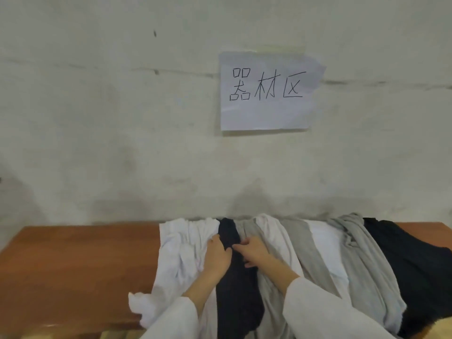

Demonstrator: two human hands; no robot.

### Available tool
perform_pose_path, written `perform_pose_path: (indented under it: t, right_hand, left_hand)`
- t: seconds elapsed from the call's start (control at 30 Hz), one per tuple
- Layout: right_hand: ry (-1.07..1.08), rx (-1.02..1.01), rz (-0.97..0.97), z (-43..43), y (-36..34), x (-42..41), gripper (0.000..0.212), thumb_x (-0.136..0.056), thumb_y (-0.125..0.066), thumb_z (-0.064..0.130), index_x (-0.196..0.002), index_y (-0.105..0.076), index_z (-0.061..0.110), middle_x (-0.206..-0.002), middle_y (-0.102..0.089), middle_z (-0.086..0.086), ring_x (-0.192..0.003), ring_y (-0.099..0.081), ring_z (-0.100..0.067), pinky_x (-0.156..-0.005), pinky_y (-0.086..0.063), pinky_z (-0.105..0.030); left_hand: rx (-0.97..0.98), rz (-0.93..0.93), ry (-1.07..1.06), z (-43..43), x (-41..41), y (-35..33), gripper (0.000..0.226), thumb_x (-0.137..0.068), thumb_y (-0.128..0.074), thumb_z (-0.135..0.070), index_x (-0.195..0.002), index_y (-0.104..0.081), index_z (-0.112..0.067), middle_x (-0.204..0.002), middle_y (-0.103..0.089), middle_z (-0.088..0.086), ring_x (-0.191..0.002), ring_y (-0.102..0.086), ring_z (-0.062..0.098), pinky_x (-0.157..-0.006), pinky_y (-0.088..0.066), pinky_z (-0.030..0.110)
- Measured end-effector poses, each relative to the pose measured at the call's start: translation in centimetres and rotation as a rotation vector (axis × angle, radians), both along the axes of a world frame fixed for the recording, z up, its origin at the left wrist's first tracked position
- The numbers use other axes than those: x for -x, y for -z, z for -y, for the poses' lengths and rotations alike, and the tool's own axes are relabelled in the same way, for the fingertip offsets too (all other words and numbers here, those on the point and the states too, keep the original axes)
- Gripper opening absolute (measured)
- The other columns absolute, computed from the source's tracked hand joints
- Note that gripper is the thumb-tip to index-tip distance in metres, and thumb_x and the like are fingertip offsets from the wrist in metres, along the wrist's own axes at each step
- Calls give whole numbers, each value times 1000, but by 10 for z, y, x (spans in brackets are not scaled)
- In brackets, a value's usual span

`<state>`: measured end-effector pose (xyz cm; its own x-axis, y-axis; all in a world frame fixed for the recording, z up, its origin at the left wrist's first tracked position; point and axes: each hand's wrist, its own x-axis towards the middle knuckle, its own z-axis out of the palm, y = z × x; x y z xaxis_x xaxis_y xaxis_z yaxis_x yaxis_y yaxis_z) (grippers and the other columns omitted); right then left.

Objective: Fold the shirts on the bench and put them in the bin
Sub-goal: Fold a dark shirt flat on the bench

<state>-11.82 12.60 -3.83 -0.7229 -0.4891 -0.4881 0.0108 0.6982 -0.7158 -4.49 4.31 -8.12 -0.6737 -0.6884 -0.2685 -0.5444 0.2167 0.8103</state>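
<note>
Several shirts lie draped side by side across a brown wooden bench (73, 260). A white shirt (181, 243) is at the left of the pile, a narrow black shirt (234, 289) beside it, then grey (300, 245) and white ones, and a large black shirt (415, 265) at the right end. My left hand (216, 255) lies on the white shirt at its edge against the black one, fingers curled into the cloth. My right hand (254, 250) pinches the black shirt's right edge near the grey fabric. No bin is in view.
A pale plaster wall rises directly behind the bench, with a paper sign (266, 91) of handwritten characters taped to it. The bench's left half is bare wood. The shirts hang over the bench's front edge.
</note>
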Motion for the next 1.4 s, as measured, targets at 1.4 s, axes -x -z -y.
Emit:
perform_pose_path:
  t: [1.4]
  right_hand:
    - [-321, 970, 948, -114, -195, 51, 40, -98, -18, 9, -100, -54, -9, -86, -63, -24, -52, -50, -24, -53, -44, -31]
  left_hand:
    - [-117, -55, 86, -52, 1, -63, 36, -87, -39, 5, -115, -58, -8, -115, -63, 16, -95, -59, 24, -84, -48, 30]
